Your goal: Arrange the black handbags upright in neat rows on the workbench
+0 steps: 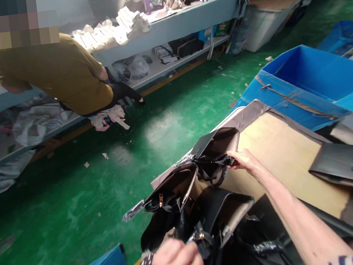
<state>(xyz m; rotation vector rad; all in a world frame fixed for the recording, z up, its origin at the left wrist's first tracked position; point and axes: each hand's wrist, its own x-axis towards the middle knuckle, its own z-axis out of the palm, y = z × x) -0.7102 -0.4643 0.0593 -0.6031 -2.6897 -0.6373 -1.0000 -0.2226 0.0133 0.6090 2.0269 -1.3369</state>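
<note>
My right hand (242, 160) is closed on the edge of a black handbag (211, 143), which stands with its mouth open near the far edge of the table. My left hand (176, 262) is low in the view with its fingers curled, close to the heap of bags. Whatever it holds, if anything, is hidden. Between the hands lie another black bag (182, 185) with a gold zip pull and a black bag panel (226, 205) with a pale lining. Clear plastic wrap (268, 247) clings to some of the black pieces.
The table (275, 138) has a tan top with a grey border. A black bag piece with straps (352, 165) lies on its right. Beyond are a blue bin (313, 74) and a grey tub (265, 20). A person in an olive shirt (51, 74) sits at a long bench (178, 32).
</note>
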